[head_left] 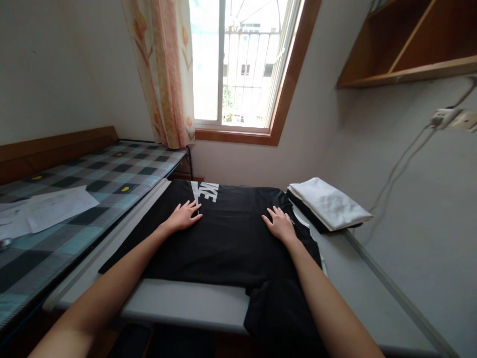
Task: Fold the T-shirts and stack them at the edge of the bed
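Two hands [182, 217] [280, 224], one spread black shirt [231, 238]

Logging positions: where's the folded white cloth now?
Head view, right side: the folded white cloth lies atop a black one on the table, right of the black shirt.

Black shirt [234, 238] with white lettering [209, 192], centre
At left, a grey, black and pale-blue checked mattress [145, 161]; above, a cream curtain [169, 74] with orange flowers.

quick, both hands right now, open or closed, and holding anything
Left hand: open, resting on the smooth black fabric garment beside its white printed lettering, nothing gripped.
Right hand: open, resting on the same garment, nothing gripped.
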`<state>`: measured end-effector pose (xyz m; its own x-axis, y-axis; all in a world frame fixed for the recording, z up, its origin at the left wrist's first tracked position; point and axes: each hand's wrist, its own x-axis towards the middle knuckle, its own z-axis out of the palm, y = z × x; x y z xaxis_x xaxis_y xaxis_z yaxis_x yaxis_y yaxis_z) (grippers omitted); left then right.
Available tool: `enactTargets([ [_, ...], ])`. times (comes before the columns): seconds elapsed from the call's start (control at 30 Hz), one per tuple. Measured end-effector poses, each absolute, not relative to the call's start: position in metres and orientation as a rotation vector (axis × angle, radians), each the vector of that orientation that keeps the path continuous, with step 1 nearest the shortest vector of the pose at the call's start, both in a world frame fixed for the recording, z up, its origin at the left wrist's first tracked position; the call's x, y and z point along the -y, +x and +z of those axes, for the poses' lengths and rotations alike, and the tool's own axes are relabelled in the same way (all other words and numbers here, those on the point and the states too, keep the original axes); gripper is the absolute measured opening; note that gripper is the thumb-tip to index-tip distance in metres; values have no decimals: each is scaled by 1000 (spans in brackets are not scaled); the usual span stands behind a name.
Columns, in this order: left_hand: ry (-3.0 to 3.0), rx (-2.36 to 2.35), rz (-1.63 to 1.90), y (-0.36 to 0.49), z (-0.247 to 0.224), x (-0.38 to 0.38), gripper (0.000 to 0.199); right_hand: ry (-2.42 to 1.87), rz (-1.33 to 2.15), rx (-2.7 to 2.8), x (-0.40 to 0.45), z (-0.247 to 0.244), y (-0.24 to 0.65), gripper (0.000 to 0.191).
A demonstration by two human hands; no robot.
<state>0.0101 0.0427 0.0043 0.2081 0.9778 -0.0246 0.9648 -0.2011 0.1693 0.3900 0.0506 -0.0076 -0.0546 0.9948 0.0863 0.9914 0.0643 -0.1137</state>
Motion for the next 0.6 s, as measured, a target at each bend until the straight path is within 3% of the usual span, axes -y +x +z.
enactTargets([
  [0.37, 2320, -1811, 52, -11, 7, -22, 66, -2073, 107, 2234, -45, -6, 383, 59],
  [0.6, 2367, -1850, 406, -1, 9, -16, 54, -2094, 177, 2246, -44, -7, 383, 62],
])
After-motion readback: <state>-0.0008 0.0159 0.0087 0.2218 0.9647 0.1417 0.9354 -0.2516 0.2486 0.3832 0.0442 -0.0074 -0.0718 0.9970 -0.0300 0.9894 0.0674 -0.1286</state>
